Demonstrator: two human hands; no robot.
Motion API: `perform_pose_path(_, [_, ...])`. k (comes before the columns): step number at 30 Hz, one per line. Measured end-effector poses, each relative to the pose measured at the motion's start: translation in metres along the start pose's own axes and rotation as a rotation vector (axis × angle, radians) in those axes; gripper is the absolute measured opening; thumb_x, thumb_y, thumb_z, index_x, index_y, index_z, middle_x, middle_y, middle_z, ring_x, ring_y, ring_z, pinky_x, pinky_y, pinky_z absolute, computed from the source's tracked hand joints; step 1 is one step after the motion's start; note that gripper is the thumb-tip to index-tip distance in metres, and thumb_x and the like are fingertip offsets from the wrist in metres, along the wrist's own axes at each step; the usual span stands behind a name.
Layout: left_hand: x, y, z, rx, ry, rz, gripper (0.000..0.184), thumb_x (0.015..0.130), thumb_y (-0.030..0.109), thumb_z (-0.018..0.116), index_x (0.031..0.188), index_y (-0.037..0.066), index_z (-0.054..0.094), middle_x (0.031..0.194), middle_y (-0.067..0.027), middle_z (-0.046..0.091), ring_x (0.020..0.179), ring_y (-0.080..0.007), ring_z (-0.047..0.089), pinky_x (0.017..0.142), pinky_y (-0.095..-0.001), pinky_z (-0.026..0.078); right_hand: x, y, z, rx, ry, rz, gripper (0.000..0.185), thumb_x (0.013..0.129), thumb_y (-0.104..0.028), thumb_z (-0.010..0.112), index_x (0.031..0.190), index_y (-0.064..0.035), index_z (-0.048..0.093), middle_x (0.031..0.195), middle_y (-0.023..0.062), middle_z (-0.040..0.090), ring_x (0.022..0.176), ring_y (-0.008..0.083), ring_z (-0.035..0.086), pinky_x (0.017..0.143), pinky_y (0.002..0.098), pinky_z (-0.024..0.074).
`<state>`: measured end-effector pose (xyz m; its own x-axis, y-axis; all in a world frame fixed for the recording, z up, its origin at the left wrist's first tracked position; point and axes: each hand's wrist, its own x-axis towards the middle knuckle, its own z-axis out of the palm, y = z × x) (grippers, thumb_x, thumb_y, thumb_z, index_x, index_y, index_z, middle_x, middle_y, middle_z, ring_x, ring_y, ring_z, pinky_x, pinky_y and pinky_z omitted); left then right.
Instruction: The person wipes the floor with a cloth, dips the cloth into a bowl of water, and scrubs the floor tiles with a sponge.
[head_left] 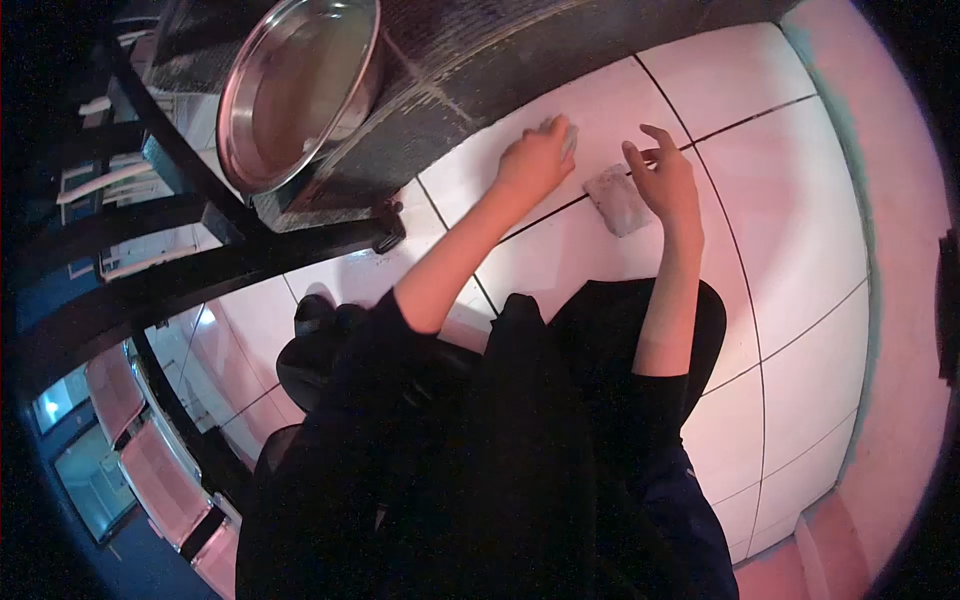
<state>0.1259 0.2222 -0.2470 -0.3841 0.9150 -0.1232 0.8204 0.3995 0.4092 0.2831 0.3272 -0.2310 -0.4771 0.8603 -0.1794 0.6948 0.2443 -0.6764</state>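
Note:
My left hand (540, 160) is closed over the white tiled floor (545, 225), fingers curled around a small pale grey piece (570, 141). Most of that piece is hidden by the fingers, and its kind I cannot make out. To its right, my right hand (665, 182) is open, with fingers bent and apart and nothing seen in them. Just left of that hand a flat grey rectangular pad (616, 203), stained and worn, lies across a dark tile joint. Whether the right hand touches it I cannot tell.
A steel basin (300, 95) holding brownish liquid stands at upper left on a dark stone ledge (425, 110). Dark wooden bars (150, 270), likely furniture, cross the left side. Metal seats (165, 480) stand at lower left. A pink wall (910, 300) runs along the right.

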Motion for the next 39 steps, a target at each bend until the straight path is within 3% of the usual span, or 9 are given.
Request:
perform_pose_path(3, [0.041, -0.003, 0.001, -0.049, 0.079, 0.159, 0.041, 0.083, 0.029, 0.057, 0.111, 0.006, 0.039, 0.079, -0.0264, 0.06, 0.073, -0.0447, 0.06, 0.065, -0.0513, 0.049, 0.004, 0.005, 0.0, -0.024, -0.014, 0.03, 0.044, 0.085, -0.036, 0.058, 0.122, -0.0119, 0.054, 0.092, 0.0164, 0.067, 0.086, 0.0286, 0.065, 0.076, 0.0369, 0.0494])
perform_pose_path(9, [-0.013, 0.002, -0.002, -0.101, -0.146, 0.014, 0.041, 0.083, 0.031, 0.056, 0.112, 0.007, 0.038, 0.079, -0.0267, 0.06, 0.073, -0.0457, 0.06, 0.066, -0.0517, 0.048, -0.001, 0.009, -0.012, -0.078, -0.03, 0.106, 0.043, 0.086, -0.036, 0.054, 0.122, -0.0134, 0.052, 0.097, 0.0121, 0.067, 0.094, 0.0285, 0.063, 0.08, 0.0408, 0.0484])
perform_pose_path(14, [-0.086, -0.002, -0.002, -0.002, -0.163, -0.108, 0.042, 0.083, 0.031, 0.057, 0.112, 0.009, 0.038, 0.084, -0.0278, 0.06, 0.077, -0.0439, 0.06, 0.066, -0.0495, 0.049, -0.006, -0.003, -0.019, -0.018, -0.023, 0.101, 0.043, 0.085, -0.037, 0.055, 0.121, -0.0134, 0.053, 0.096, 0.0122, 0.067, 0.093, 0.0287, 0.063, 0.079, 0.0404, 0.0488])
perform_pose_path(18, [-0.032, 0.009, -0.007, 0.02, -0.132, -0.123, 0.042, 0.083, 0.031, 0.056, 0.112, 0.008, 0.038, 0.083, -0.0278, 0.06, 0.076, -0.0432, 0.06, 0.066, -0.0486, 0.049, -0.008, -0.009, -0.019, 0.002, -0.064, 0.097, 0.042, 0.086, -0.036, 0.054, 0.121, -0.0125, 0.053, 0.096, 0.0127, 0.067, 0.093, 0.0291, 0.063, 0.079, 0.0399, 0.049])
perform_pose_path(24, [0.048, 0.006, -0.007, -0.029, -0.071, 0.059, 0.039, 0.082, 0.029, 0.058, 0.107, 0.006, 0.039, 0.086, -0.0259, 0.062, 0.077, -0.0422, 0.062, 0.07, -0.0485, 0.05, 0.002, -0.005, -0.011, 0.01, -0.071, 0.094, 0.043, 0.087, -0.036, 0.053, 0.121, -0.0115, 0.053, 0.097, 0.0142, 0.066, 0.095, 0.0292, 0.063, 0.079, 0.04, 0.049])
perform_pose_path(26, [0.053, 0.011, -0.018, -0.056, -0.167, 0.015, 0.05, 0.082, 0.035, 0.057, 0.114, 0.002, 0.039, 0.1, -0.0287, 0.06, 0.088, -0.045, 0.06, 0.078, -0.0483, 0.048, -0.002, -0.006, -0.007, 0.017, -0.079, 0.087, 0.043, 0.086, -0.037, 0.053, 0.121, -0.0114, 0.053, 0.097, 0.0141, 0.066, 0.096, 0.0289, 0.062, 0.079, 0.04, 0.0491])
perform_pose_path(33, [-0.037, 0.004, -0.024, -0.066, -0.399, -0.138, 0.049, 0.079, 0.036, 0.058, 0.113, 0.004, 0.04, 0.101, -0.0286, 0.059, 0.092, -0.0446, 0.059, 0.08, -0.0476, 0.046, -0.008, -0.004, -0.023, -0.025, -0.056, 0.099, 0.044, 0.086, -0.038, 0.055, 0.122, -0.0124, 0.053, 0.099, 0.0135, 0.066, 0.096, 0.0276, 0.063, 0.08, 0.0398, 0.0491])
perform_pose_path(35, [-0.054, 0.004, -0.023, -0.131, -0.35, -0.199, 0.054, 0.081, 0.032, 0.056, 0.121, 0.0, 0.037, 0.098, -0.0288, 0.06, 0.091, -0.0442, 0.059, 0.082, -0.0477, 0.046, -0.008, -0.008, -0.021, -0.002, -0.069, 0.082, 0.044, 0.086, -0.038, 0.055, 0.122, -0.0123, 0.052, 0.099, 0.0139, 0.066, 0.096, 0.0278, 0.063, 0.08, 0.0399, 0.0492])
perform_pose_path(39, [-0.034, 0.014, -0.015, -0.159, -0.16, -0.251, 0.04, 0.082, 0.027, 0.056, 0.107, 0.0, 0.04, 0.092, -0.0297, 0.06, 0.086, -0.0454, 0.059, 0.078, -0.0484, 0.047, -0.006, -0.009, -0.018, 0.021, -0.091, 0.096, 0.044, 0.086, -0.037, 0.054, 0.122, -0.0122, 0.052, 0.099, 0.0144, 0.066, 0.096, 0.0279, 0.063, 0.08, 0.0399, 0.0492])
